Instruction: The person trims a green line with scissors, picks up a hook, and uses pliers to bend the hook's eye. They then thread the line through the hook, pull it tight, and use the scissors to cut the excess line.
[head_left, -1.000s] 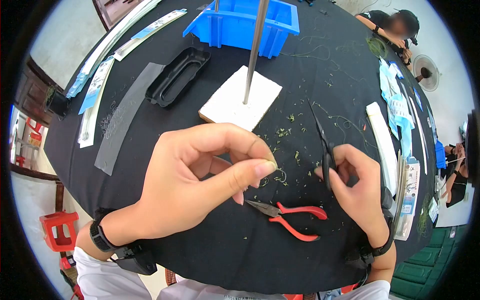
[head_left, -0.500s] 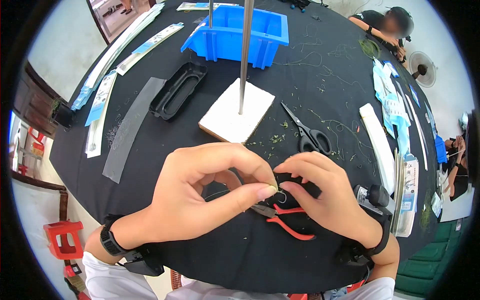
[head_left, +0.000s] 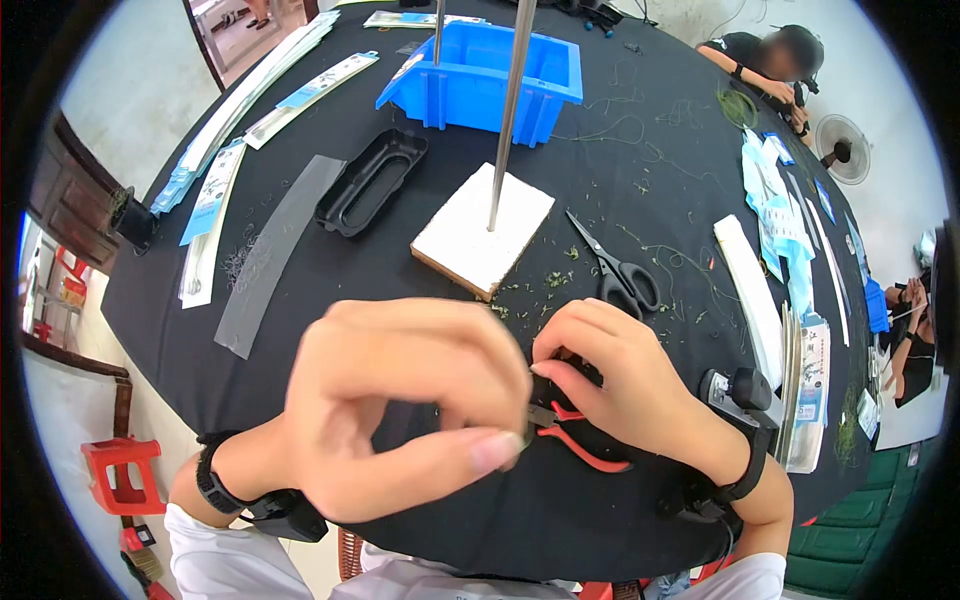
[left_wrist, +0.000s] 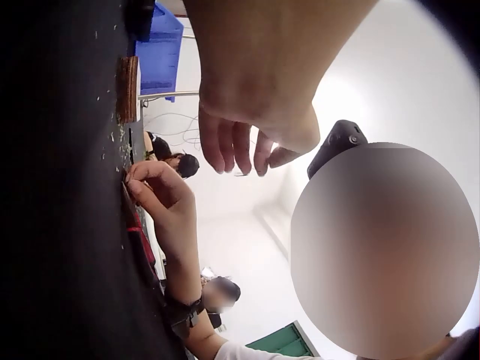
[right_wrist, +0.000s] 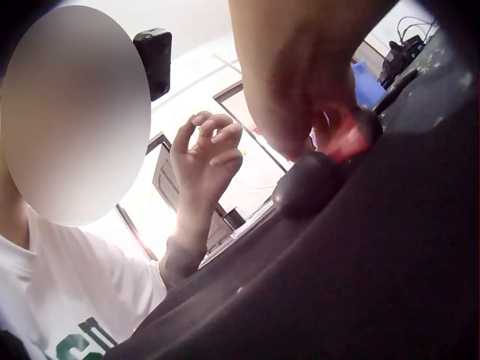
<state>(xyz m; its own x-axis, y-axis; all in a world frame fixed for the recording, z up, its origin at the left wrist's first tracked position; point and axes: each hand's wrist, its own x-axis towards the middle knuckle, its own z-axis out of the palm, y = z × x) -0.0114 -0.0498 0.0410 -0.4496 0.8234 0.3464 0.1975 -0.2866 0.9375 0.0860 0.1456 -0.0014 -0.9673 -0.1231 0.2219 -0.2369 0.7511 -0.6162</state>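
My left hand is raised close to the head camera, blurred, with thumb and forefinger brought together. At its fingertips, a tiny thin glint shows in the left wrist view, the fish hook. Lower down, my right hand is near the tabletop, thumb and forefinger meeting; I cannot tell whether they pinch anything. Beneath and partly hidden by the hands lie long-nose pliers with red handles. Black scissors rest on the cloth just beyond my right hand, slightly parted.
A white-topped board with a metal rod stands ahead, before a blue bin. Left are a black tray and a strip with small hooks. Green clippings and packets lie right. Another person sits opposite.
My right hand has laid the scissors on the cloth and moved left to the hook in my left hand. Since then my left hand has risen towards the head camera, away from the right.
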